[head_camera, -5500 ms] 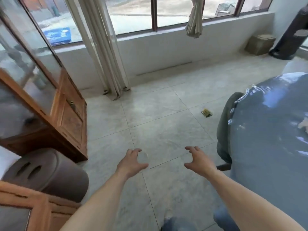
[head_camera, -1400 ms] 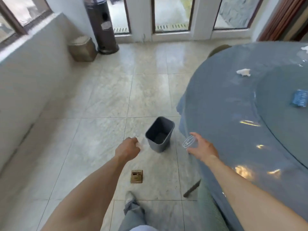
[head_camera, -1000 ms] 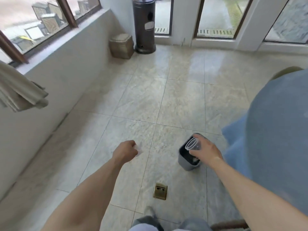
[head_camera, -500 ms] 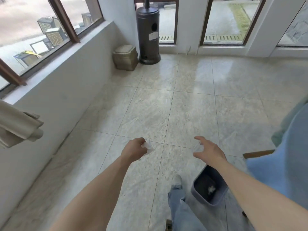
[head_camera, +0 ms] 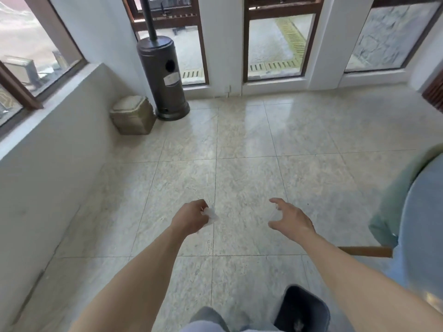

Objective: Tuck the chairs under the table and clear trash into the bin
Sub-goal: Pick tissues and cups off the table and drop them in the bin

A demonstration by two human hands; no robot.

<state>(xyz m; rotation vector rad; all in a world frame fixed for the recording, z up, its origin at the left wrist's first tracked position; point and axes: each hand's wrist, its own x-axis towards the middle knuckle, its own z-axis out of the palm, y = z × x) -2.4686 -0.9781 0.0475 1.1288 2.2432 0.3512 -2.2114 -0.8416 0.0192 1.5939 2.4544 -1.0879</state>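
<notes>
My left hand [head_camera: 191, 219] is closed around a crumpled white tissue [head_camera: 211, 213], held out over the floor tiles. My right hand [head_camera: 291, 220] is beside it with fingers spread, and I see nothing in it. The dark grey bin [head_camera: 303, 307] stands on the floor at the bottom edge, below my right forearm, with a pale scrap inside. The round table under a blue cloth [head_camera: 424, 224] fills the right edge. A green-backed chair [head_camera: 393, 200] sits against the table, one wooden leg [head_camera: 364, 251] sticking out.
A dark patio heater [head_camera: 163, 75] and a beige lidded box [head_camera: 133, 116] stand in the far left corner. A low white wall [head_camera: 48, 164] with windows runs along the left. Glass doors [head_camera: 273, 44] line the far side.
My right hand held a clear plastic cup over the bin a second ago and now looks empty. The view has swung up, so the bin has slid to the bottom edge.
</notes>
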